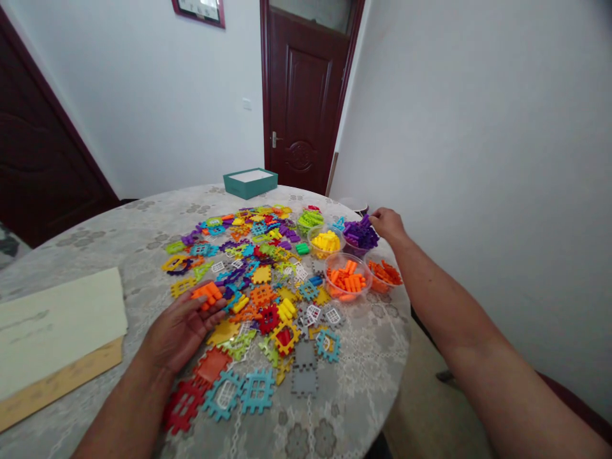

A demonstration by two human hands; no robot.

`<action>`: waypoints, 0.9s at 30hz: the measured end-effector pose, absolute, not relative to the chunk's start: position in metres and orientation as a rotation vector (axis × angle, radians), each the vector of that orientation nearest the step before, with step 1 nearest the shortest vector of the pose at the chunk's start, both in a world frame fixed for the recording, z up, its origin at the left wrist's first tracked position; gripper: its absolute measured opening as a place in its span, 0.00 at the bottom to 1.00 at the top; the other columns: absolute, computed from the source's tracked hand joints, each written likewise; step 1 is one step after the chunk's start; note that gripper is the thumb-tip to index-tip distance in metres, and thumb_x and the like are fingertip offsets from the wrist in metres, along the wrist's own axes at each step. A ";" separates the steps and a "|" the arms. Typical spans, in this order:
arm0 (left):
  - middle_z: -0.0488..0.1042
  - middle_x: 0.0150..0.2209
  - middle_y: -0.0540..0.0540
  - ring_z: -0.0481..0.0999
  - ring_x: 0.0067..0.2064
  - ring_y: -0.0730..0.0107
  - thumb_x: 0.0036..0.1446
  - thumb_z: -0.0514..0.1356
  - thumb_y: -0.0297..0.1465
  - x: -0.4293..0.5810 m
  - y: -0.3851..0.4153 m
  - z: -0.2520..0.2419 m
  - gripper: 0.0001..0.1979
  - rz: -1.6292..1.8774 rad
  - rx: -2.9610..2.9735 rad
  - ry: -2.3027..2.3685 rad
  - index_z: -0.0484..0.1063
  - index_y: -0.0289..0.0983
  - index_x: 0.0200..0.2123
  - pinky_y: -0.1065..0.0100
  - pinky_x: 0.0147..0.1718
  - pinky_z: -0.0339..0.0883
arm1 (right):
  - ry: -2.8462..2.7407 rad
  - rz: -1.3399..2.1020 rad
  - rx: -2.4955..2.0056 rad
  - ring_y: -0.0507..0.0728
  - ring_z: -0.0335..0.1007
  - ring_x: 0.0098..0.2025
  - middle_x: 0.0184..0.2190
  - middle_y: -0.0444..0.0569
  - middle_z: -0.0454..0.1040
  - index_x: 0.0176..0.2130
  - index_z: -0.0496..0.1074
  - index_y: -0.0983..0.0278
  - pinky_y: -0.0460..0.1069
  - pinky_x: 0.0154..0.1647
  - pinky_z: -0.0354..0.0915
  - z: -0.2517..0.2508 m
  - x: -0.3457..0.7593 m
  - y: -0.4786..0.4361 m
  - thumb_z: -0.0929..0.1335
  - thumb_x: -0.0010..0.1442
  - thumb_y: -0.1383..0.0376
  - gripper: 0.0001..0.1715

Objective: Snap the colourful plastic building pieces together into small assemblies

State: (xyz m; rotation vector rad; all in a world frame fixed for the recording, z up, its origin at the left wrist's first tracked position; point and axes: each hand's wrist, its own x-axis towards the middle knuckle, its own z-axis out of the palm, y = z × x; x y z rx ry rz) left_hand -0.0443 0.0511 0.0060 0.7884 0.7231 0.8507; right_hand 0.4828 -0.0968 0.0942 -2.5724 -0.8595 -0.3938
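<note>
My left hand (189,325), palm up, holds several orange pieces (207,294) between thumb and fingers above the left side of a spread of colourful plastic pieces (261,294). My right hand (386,224) reaches to the bowl of purple pieces (361,233), its fingertips closed at the heap's right edge; whether they grip a piece is too small to tell. Near it are a clear bowl of orange sticks (348,279), a bowl of yellow pieces (326,242), a bowl of green pieces (310,220) and a bowl of flat orange pieces (385,274).
A teal box (250,183) stands at the far side of the round table (354,408), which has a patterned cloth. At the left lies a pale sheet (62,325) over a tan board (67,380). The table's right edge runs below my right forearm.
</note>
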 end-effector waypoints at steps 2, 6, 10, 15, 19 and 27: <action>0.83 0.41 0.43 0.85 0.35 0.63 0.53 0.62 0.18 -0.044 0.051 0.007 0.18 0.842 0.790 0.722 0.77 0.37 0.47 0.62 0.34 0.83 | -0.878 -0.366 -2.582 0.58 0.78 0.44 0.44 0.57 0.84 0.45 0.83 0.64 0.48 0.45 0.66 0.090 0.484 -0.097 0.67 0.64 0.63 0.15; 0.83 0.41 0.43 0.85 0.35 0.63 0.53 0.62 0.17 -0.045 0.051 0.006 0.19 0.839 0.794 0.722 0.77 0.37 0.47 0.62 0.34 0.83 | -0.876 -0.345 -2.595 0.58 0.78 0.46 0.46 0.59 0.83 0.47 0.83 0.65 0.47 0.46 0.66 0.085 0.482 -0.098 0.66 0.65 0.63 0.18; 0.84 0.42 0.42 0.85 0.36 0.62 0.52 0.62 0.17 -0.046 0.052 0.005 0.19 0.843 0.807 0.727 0.76 0.36 0.47 0.62 0.34 0.83 | -0.870 -0.347 -2.598 0.59 0.78 0.48 0.48 0.59 0.83 0.49 0.83 0.65 0.48 0.48 0.66 0.084 0.477 -0.098 0.65 0.65 0.65 0.20; 0.83 0.41 0.41 0.85 0.35 0.62 0.51 0.63 0.17 -0.046 0.051 0.006 0.20 0.855 0.790 0.709 0.75 0.36 0.47 0.63 0.33 0.82 | -0.902 -0.355 -2.586 0.60 0.77 0.51 0.51 0.60 0.82 0.52 0.82 0.66 0.49 0.52 0.66 0.088 0.469 -0.103 0.64 0.64 0.67 0.23; 0.82 0.41 0.40 0.85 0.34 0.62 0.52 0.64 0.20 -0.045 0.047 0.008 0.21 0.840 0.768 0.673 0.74 0.35 0.51 0.64 0.31 0.81 | -0.908 -0.530 -2.402 0.63 0.78 0.51 0.50 0.61 0.82 0.51 0.82 0.67 0.53 0.55 0.67 0.101 0.441 -0.112 0.62 0.65 0.67 0.23; 0.81 0.44 0.38 0.83 0.33 0.66 0.51 0.70 0.25 -0.043 0.031 0.014 0.31 0.751 0.914 0.572 0.72 0.35 0.60 0.74 0.23 0.70 | -1.428 0.111 -1.687 0.59 0.77 0.40 0.42 0.50 0.82 0.47 0.80 0.58 0.54 0.45 0.71 0.101 0.241 -0.118 0.68 0.67 0.58 0.14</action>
